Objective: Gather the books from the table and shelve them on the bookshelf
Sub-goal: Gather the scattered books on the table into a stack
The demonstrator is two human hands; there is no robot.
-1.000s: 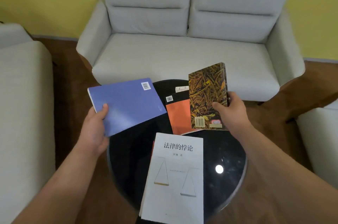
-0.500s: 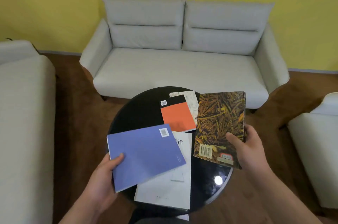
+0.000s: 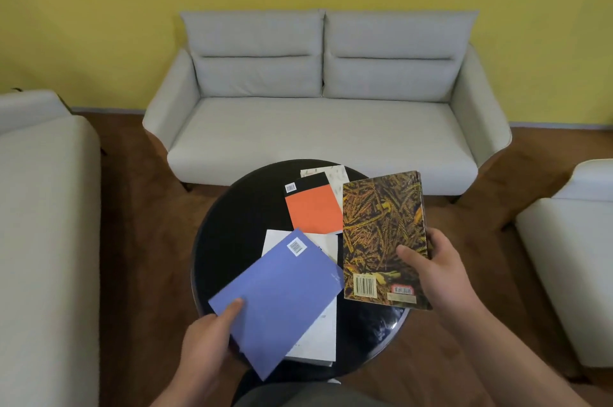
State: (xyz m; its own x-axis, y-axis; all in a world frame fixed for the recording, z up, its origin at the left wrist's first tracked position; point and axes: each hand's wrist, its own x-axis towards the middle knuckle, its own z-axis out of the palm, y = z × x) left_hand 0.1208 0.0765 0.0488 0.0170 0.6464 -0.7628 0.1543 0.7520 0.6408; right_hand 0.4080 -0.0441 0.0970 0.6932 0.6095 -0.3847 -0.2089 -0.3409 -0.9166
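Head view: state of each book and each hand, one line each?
blue book: held in the left hand, lifted over the white book
straw-pattern book: held in the right hand, back cover up
orange book: flat on the table, on top of a pale book
pale book: flat, mostly covered
white book: flat on the table, partly hidden
left hand: gripping blue book
right hand: gripping straw-pattern book

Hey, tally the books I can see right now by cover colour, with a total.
Purple-blue paperback, in the left hand: 1
Brown-and-gold patterned paperback, in the right hand: 1
Orange-and-black book: 1
White books: 2
Total: 5
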